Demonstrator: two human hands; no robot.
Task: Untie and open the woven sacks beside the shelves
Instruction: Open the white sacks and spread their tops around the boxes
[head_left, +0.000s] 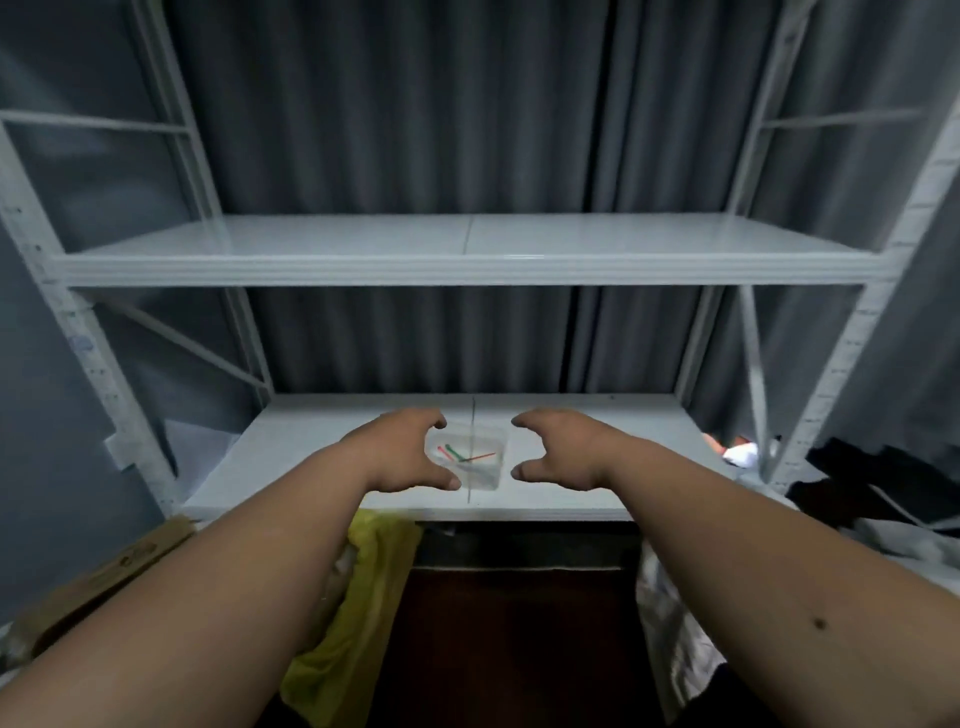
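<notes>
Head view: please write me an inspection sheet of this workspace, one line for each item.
Surface: white metal lower shelf; white upper shelf bare.
Job's things: no woven sack clearly seen; a yellow bag and a white crinkled material hang below the shelf, type unclear.
Clutter: small clear plastic box holding red and green strips; brown cardboard piece at left; dark cloth at right.
Hands: left hand and right hand, fingers curled, either side of the box, holding nothing.
Cables: nothing seen.
Surroundings: grey curtain behind the rack.
</notes>
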